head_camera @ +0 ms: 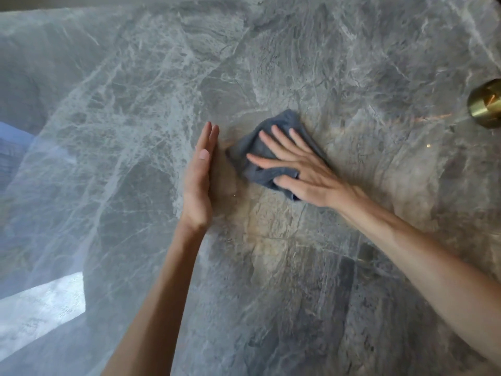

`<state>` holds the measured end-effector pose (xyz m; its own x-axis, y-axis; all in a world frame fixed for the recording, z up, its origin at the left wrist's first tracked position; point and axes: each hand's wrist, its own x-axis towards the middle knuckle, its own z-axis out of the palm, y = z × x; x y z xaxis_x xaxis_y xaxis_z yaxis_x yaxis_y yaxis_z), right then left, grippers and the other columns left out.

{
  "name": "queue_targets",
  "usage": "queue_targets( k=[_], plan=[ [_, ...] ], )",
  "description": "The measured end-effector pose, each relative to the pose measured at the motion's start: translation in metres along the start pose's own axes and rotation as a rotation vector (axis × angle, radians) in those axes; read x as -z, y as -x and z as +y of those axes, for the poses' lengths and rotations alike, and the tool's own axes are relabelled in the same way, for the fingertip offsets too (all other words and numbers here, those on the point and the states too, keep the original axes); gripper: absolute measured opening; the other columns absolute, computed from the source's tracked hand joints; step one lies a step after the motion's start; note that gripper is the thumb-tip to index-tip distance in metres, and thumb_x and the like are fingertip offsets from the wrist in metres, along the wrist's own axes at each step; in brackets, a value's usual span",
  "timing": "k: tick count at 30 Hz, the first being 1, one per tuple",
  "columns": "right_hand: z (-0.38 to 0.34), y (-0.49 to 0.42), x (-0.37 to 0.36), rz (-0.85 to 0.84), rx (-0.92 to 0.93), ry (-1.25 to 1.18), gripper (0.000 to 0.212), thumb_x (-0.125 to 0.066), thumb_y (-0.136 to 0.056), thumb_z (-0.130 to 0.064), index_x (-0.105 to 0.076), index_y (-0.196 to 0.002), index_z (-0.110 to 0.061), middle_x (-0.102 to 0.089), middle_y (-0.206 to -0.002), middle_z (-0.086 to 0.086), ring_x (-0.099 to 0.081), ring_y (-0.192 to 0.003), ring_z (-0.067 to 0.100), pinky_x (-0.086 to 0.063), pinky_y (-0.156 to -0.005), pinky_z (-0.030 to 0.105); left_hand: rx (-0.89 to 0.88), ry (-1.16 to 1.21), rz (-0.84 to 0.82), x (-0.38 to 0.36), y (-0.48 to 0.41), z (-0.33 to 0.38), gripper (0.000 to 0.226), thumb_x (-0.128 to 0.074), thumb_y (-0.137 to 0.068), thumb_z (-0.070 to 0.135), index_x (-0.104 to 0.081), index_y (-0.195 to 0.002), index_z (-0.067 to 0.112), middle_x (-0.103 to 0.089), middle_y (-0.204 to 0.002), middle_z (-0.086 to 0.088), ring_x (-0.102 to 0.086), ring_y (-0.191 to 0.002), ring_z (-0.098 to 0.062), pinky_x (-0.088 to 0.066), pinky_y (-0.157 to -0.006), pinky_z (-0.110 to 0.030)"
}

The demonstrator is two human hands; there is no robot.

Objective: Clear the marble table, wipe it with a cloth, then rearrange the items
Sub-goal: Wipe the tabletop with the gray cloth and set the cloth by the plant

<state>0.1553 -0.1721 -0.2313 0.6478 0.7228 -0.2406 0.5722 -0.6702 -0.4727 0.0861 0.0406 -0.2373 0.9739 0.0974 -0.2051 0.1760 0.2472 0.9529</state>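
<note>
The grey marble table with white veins fills almost the whole view. A crumpled blue-grey cloth lies on it near the middle. My right hand presses flat on the cloth with its fingers spread and its thumb hooked over the cloth's near edge. My left hand stands on its edge just left of the cloth, fingers straight and together, holding nothing and not touching the cloth.
A round brass object sits at the table's right edge, partly cut off by the frame. Bright window reflections lie on the marble at the left. The table's far edge runs along the top of the view.
</note>
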Motion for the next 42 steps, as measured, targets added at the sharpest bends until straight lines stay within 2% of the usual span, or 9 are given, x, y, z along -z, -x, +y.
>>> queue_targets(
  k=[4,7,11,20,26,29,32,37,42],
  plan=[
    [-0.037,0.019,-0.023,-0.106,0.226,-0.002,0.061,-0.048,-0.091,-0.031,-0.037,-0.15,-0.036,-0.011,-0.167,0.005,0.004,-0.155,0.025,0.006,-0.124,0.052,0.064,-0.061,0.029,0.007,-0.005,0.001,0.052,-0.027,-0.103,0.038,-0.032,-0.151,0.019,-0.044,-0.146,0.025,-0.034,-0.136,0.015,-0.03,-0.103,0.001],
    [-0.061,0.048,-0.047,-0.142,0.358,0.151,0.062,-0.044,-0.094,-0.055,-0.031,-0.152,-0.039,-0.009,-0.167,0.008,0.006,-0.155,0.03,0.001,-0.124,0.056,0.013,0.039,-0.027,0.008,-0.003,0.004,0.059,-0.016,-0.098,0.027,-0.013,-0.154,0.006,-0.029,-0.158,-0.008,-0.024,-0.149,-0.013,-0.029,-0.114,-0.012],
    [-0.077,0.097,-0.071,-0.2,0.412,0.307,0.085,-0.036,-0.081,-0.085,-0.021,-0.154,-0.044,-0.007,-0.167,0.015,0.008,-0.153,0.039,0.0,-0.121,0.062,0.024,0.064,-0.036,0.009,-0.004,0.004,0.058,-0.016,-0.1,0.027,-0.016,-0.154,0.004,-0.03,-0.159,-0.011,-0.03,-0.146,-0.011,-0.03,-0.115,-0.015],
    [-0.092,0.18,-0.084,-0.169,-0.124,0.145,0.078,-0.01,-0.085,-0.083,-0.01,-0.155,-0.046,0.007,-0.168,0.008,0.009,-0.154,0.035,0.006,-0.118,0.058,0.029,0.009,-0.015,0.011,-0.004,-0.003,0.057,-0.021,-0.102,0.031,-0.021,-0.154,0.008,-0.034,-0.158,-0.006,-0.036,-0.143,-0.003,-0.034,-0.111,-0.012],
    [-0.054,0.1,-0.05,0.116,-0.673,-0.204,0.065,0.021,-0.081,-0.074,0.007,-0.144,-0.066,0.021,-0.166,-0.002,0.032,-0.148,0.018,0.02,-0.119,0.05,-0.057,-0.222,-0.054,0.006,0.017,0.004,0.052,-0.027,-0.103,0.034,-0.034,-0.15,0.015,-0.038,-0.156,-0.002,-0.029,-0.148,-0.012,-0.021,-0.124,-0.031],
    [-0.025,0.019,-0.018,0.192,-0.627,-0.145,0.069,0.0,-0.082,-0.081,-0.006,-0.147,-0.061,0.013,-0.167,-0.002,0.022,-0.152,0.022,0.017,-0.12,0.05,-0.144,-0.22,0.098,0.018,0.037,-0.004,0.048,-0.032,-0.103,0.033,-0.041,-0.147,0.016,-0.047,-0.151,-0.002,-0.04,-0.143,-0.012,-0.029,-0.121,-0.03],
    [-0.045,-0.025,-0.026,0.142,-0.322,0.161,0.065,-0.019,-0.089,-0.077,-0.018,-0.151,-0.053,0.001,-0.168,0.002,0.01,-0.154,0.028,0.005,-0.123,0.055,-0.125,-0.2,0.212,0.03,0.056,-0.016,0.047,-0.032,-0.104,0.022,-0.039,-0.147,0.003,-0.046,-0.15,-0.012,-0.044,-0.14,-0.013,-0.035,-0.115,-0.022],
    [-0.084,0.079,-0.088,0.054,0.109,0.315,0.056,-0.032,-0.098,-0.065,-0.027,-0.151,-0.048,-0.011,-0.167,0.003,-0.002,-0.155,0.031,-0.005,-0.123,0.057,-0.217,-0.779,0.233,0.035,0.071,-0.022,0.046,-0.031,-0.101,0.018,-0.046,-0.143,0.006,-0.046,-0.151,-0.01,-0.032,-0.147,-0.02,-0.024,-0.122,-0.046],
    [-0.007,0.13,-0.038,0.068,-0.441,0.237,0.053,-0.003,-0.096,-0.067,-0.004,-0.148,-0.059,0.006,-0.168,-0.006,0.011,-0.155,0.022,0.004,-0.124,0.053,0.008,-1.426,0.388,0.061,0.092,-0.031,0.057,-0.027,-0.101,0.033,-0.019,-0.156,0.021,-0.012,-0.165,-0.007,-0.002,-0.154,-0.03,-0.001,-0.124,-0.054]
  ],
)
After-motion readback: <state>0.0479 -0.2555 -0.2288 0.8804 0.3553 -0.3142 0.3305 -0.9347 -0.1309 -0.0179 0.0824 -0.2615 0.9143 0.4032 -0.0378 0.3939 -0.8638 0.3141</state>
